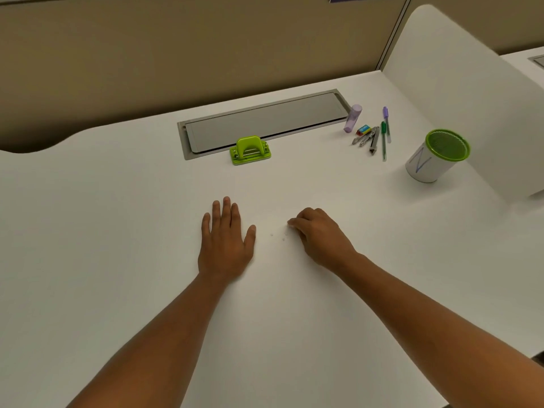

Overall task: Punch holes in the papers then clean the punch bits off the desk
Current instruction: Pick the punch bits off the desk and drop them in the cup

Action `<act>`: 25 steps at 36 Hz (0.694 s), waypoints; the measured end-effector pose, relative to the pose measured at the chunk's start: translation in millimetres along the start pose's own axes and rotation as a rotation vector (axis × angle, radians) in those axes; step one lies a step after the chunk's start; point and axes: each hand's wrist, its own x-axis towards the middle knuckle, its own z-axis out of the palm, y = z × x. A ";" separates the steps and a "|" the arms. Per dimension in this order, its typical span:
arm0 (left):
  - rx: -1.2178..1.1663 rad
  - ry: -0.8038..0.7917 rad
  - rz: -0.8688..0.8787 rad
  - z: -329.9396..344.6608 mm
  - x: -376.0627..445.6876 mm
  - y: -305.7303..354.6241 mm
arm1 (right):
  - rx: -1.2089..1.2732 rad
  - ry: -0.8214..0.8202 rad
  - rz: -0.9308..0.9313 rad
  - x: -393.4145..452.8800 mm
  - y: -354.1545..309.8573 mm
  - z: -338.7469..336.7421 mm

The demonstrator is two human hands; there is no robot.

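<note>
**Inspector A:** White punch bits (278,236) lie on the desk (117,201) between our two hands; we count about three specks, small enough that more may escape us. We judge them near weightless and flat, apt to slide or scatter at a breath, so they are best taken by pressing a fingertip down on each or sweeping them together toward the edge.

**Inspector B:** Agreed. Our right hand (319,237) sits just beside them with fingers curled, thumb and forefinger drawn together at the tip; whether a bit is pinched there we cannot tell. Our left hand (225,240) rests flat on the desk, fingers straight and close together, thumb spread outward.

**Inspector A:** Papers?

**Inspector B:** None in view (punching looks finished, by our judgement). One green hole punch (250,150) stands well behind the bits, against the grey cable tray (265,122). To the right: one green-rimmed cup (435,156), one purple glue stick (352,118), two pens (385,134), one eraser (363,129), and a cluster of metal clips (368,139) we cannot count reliably.
</note>
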 end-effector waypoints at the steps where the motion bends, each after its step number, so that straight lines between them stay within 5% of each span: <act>1: -0.003 -0.003 0.000 -0.2 -0.2 0.0 | 0.015 -0.010 0.026 0.2 -0.2 -0.9; 7: 0.004 -0.016 -0.006 -0.8 0.3 -1.7 | 0.056 -0.126 0.112 7.2 -12.0 1.9; 25: -0.019 -0.029 -0.017 -0.3 0.2 -0.8 | -0.054 -0.100 0.137 14.0 -24.4 11.7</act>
